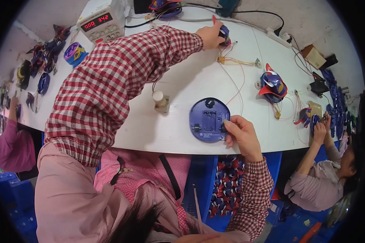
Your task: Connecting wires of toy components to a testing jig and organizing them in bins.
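Observation:
My left hand (211,36) stretches across to the far side of the white table, its fingers closed on a blue toy shell (225,33) with a red pointed part, partly hidden by the hand. Thin wires run from that shell to a small connector (221,60). Close to the near edge, my right hand (242,134) pinches the right rim of a round blue plastic base (202,117). The base lies with its battery compartment facing up, and small black wheels show around it.
A power supply (102,22) stands at the back left, near a blue tape roll (74,54). A white-capped bottle (160,100) is left of the base. Right lies a red-and-blue toy (274,83) with wires. A co-worker's hands (321,129) work at the far right; another person sits left.

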The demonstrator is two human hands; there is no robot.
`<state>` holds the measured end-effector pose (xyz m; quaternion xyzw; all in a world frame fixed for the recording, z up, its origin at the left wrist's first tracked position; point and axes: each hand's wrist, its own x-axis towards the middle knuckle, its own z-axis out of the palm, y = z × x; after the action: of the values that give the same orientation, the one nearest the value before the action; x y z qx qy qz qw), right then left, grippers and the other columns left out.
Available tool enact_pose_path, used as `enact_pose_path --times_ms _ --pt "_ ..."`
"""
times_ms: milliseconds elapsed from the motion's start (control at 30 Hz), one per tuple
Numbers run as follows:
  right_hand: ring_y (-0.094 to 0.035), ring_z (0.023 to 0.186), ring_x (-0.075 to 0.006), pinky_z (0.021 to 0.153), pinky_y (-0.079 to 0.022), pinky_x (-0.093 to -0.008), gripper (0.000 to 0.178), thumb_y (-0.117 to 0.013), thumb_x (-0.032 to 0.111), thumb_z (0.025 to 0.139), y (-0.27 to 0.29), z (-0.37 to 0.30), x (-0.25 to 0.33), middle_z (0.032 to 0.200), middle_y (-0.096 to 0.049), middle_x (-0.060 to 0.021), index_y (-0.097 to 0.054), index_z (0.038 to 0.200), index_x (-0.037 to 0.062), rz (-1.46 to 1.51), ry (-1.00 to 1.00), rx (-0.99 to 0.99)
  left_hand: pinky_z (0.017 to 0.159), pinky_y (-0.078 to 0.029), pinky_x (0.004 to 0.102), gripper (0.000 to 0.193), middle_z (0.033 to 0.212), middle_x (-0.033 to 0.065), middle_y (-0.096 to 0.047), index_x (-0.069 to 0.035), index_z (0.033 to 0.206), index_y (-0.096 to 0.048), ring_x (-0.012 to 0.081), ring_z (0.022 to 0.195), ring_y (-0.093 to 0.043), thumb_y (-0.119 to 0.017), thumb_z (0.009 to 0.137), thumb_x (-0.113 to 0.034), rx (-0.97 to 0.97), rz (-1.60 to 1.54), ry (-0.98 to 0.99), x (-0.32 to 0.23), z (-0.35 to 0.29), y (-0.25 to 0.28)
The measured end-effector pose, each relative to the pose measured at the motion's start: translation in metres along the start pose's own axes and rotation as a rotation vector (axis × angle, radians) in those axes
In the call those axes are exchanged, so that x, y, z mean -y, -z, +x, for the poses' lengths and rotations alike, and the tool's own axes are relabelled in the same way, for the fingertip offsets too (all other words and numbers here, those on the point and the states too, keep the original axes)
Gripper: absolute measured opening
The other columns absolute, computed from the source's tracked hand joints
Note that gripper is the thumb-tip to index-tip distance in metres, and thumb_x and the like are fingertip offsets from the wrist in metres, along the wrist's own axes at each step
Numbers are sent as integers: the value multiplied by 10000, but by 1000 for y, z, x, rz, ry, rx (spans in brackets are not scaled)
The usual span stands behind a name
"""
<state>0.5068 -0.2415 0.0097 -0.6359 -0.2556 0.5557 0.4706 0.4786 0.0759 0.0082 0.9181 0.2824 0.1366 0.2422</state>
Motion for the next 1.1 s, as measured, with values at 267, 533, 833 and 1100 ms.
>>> enact_pose_path --times_ms 267,533,833,1100 --pt "-551 530 -84 436 -433 -197 195 -513 170 920 5 -34 -8 758 -602 -44 -548 1000 -5 250 85 -76 375 -421 249 375 669 63 -542 -94 1226 -526 106 453 -512 -377 884 -136 122 -714 49 -10 -12 44" --pt "-529 622 -106 504 -440 -234 287 -462 213 930 -13 -153 -36 979 -584 -104 -524 1081 -24 515 525 -73 711 -502 328 371 797 61 -592 35 1203 -481 168 730 -578 -539 862 -97 -146 -196 199 -156 -203 195" --pt "-598 667 -161 480 -465 -241 419 -591 210 814 -182 -224 -27 931 -611 -124 -504 1119 -64 292 278 118 337 -294 194 367 585 3 -498 -13 1134 -583 28 399 -366 -351 858 -85 282 -863 -286 -29 -358 208" --pt "-619 603 -170 545 -528 -266 232 -566 143 888 -358 -113 -43 803 -601 -107 -515 1006 -51 228 -15 434 385 -305 169 482 587 -27 -450 -111 1335 -428 26 445 -379 -383 856 -88 266 -703 -36 126 -402 184"
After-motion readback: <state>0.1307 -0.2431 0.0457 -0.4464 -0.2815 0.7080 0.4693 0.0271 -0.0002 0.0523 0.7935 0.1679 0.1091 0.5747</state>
